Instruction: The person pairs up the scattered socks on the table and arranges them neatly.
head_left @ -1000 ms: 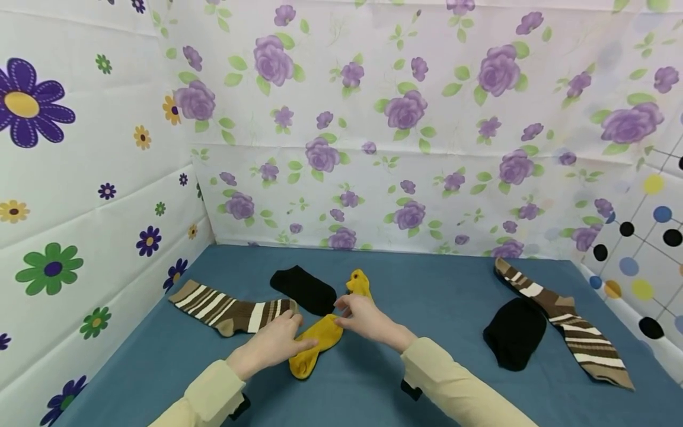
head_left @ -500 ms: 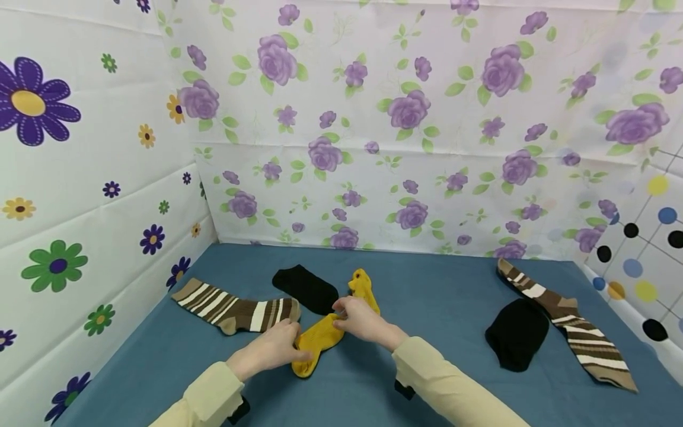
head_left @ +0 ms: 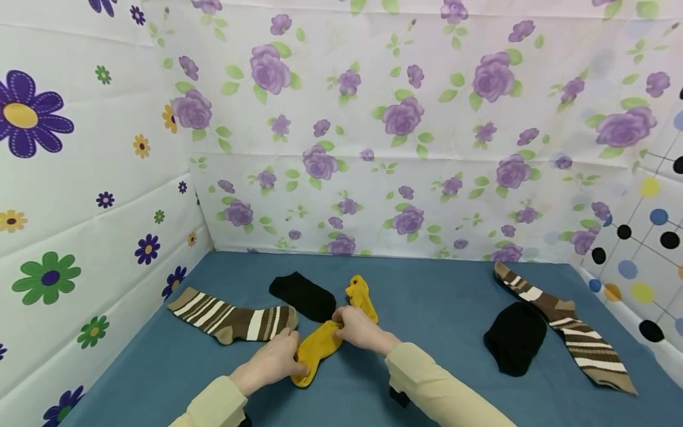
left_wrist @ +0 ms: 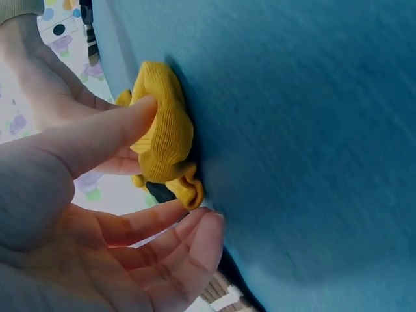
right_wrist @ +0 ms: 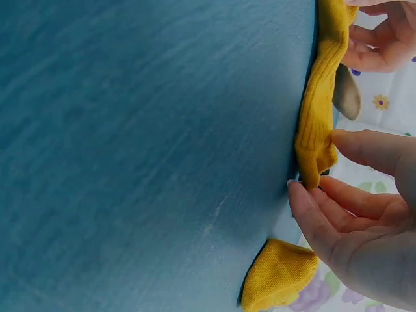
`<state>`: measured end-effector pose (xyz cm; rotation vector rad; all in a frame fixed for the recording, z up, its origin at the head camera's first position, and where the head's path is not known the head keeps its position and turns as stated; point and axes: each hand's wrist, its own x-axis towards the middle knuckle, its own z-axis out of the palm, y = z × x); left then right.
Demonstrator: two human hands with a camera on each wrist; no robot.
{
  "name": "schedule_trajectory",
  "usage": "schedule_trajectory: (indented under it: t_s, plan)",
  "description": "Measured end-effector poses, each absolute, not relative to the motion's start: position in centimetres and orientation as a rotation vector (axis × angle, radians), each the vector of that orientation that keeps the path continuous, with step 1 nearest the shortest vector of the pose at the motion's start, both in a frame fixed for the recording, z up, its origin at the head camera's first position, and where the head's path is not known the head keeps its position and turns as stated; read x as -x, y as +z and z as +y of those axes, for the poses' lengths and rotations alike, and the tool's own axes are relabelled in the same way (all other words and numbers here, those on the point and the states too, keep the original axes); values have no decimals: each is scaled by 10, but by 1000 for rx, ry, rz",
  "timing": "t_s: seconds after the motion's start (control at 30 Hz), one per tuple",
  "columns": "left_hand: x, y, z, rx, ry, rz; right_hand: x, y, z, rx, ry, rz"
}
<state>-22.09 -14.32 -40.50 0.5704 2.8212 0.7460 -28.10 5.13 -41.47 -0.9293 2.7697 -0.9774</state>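
Head view shows two hands (head_left: 269, 360) (head_left: 363, 328), two yellow socks (head_left: 319, 346) (head_left: 361, 298).

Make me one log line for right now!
left fingers: touching front yellow sock, near end | right fingers: touching its far end | back yellow sock: beyond

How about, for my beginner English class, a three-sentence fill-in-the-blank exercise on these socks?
One ribbed yellow knit sock is touched by the left hand and the ____ hand.
The plain cloth under the socks is coloured ____.
The rightmost black knit sock lies near a brown knit sock patterned with ____.

Missing words: right; blue; stripes.
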Motion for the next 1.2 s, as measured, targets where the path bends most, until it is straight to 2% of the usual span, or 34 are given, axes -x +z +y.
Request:
schedule_trajectory:
  t_s: [0.43, 0.9, 1.2]
  plan:
    - [225, -409, -140, -645, 928, 2784, 280, -412, 48, 863, -931, 2795]
    - [231, -408, -143, -496, 945, 2761, 275, -404, 58, 869, -1065, 2695]
    - [228, -396, -146, -604, 1211, 2749, 274, -397, 71, 824, -1188, 2597]
